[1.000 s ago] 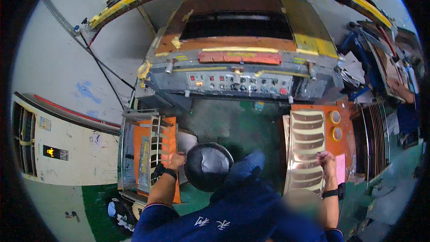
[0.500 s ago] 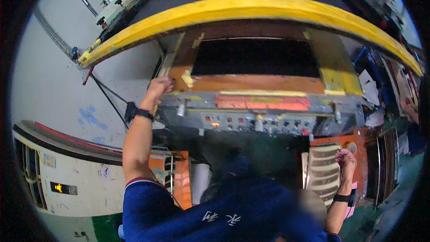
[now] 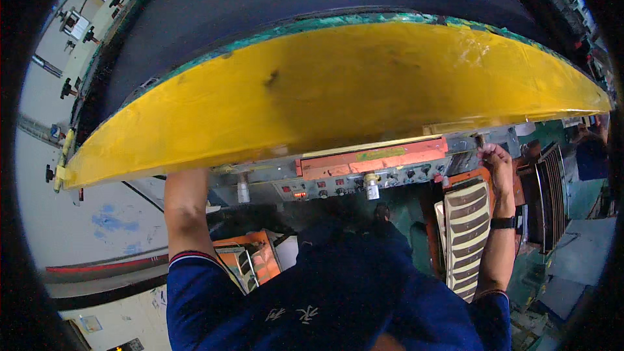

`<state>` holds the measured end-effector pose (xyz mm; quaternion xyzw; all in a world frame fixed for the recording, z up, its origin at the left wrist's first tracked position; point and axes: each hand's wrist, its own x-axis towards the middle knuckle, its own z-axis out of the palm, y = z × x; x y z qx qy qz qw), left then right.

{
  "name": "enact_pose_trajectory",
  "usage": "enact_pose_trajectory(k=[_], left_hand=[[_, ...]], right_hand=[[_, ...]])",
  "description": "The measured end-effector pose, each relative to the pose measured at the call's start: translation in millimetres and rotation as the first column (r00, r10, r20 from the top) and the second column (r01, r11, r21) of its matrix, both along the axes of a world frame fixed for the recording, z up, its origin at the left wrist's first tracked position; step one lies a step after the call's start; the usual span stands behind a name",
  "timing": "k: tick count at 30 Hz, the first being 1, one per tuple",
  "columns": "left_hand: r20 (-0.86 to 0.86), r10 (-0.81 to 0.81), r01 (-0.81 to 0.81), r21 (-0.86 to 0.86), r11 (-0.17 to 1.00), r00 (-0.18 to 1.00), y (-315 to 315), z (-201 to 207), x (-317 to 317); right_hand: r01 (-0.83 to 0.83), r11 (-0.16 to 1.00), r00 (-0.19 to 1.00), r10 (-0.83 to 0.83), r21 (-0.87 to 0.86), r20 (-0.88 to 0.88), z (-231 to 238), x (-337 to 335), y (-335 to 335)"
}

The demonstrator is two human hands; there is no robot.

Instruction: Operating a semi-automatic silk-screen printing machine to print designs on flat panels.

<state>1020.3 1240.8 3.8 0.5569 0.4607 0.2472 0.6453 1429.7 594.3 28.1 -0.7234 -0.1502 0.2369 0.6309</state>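
Note:
A wide yellow-edged screen frame [image 3: 364,91] spans the machine in front of me and covers its bed. My left forearm [image 3: 185,211] runs up under the frame's near edge at the left, so my left hand is hidden. My right hand [image 3: 498,160] is beyond the right end of the control panel, with its fingers curled in a pinch close to a metal knob [image 3: 480,142]. Anything between those fingertips is too small to make out. Along the machine's front lies an orange-red bar [image 3: 374,158], above the control panel [image 3: 325,188] with its small knobs.
A stack of cards with dark curved bands [image 3: 468,237] stands below my right hand, on an orange board [image 3: 437,218]. A slatted dark rack [image 3: 551,198] is at the far right. At lower left are orange panels [image 3: 265,257] and a white cabinet [image 3: 123,312].
The yellow-edged frame has come down and toward me, hiding the bed and my left hand. My right hand has moved forward from beside the card stack toward the machine's right front.

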Motion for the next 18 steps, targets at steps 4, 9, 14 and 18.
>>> enact_pose_trajectory(k=[4,9,14,18], left_hand=[[0.020,0.047,-0.048,0.029,0.998,0.999,-7.1,10.3,0.3],[0.084,0.114,-0.120,0.064,0.991,0.990,-24.6,20.0,-4.5],[0.168,0.198,-0.215,0.090,0.972,0.966,-52.4,29.1,-18.6],[0.247,0.262,-0.296,0.107,0.949,0.933,-78.6,38.9,-22.8]], right_hand=[[-0.023,0.999,1.000,0.024,0.035,-0.015,-4.6,14.2,8.1],[-0.014,1.000,1.000,0.014,0.023,-0.005,-3.1,26.7,9.0],[0.016,0.999,0.998,-0.019,0.050,0.053,3.3,41.6,33.2],[0.055,0.996,0.989,-0.065,0.077,0.132,13.8,75.6,70.0]])
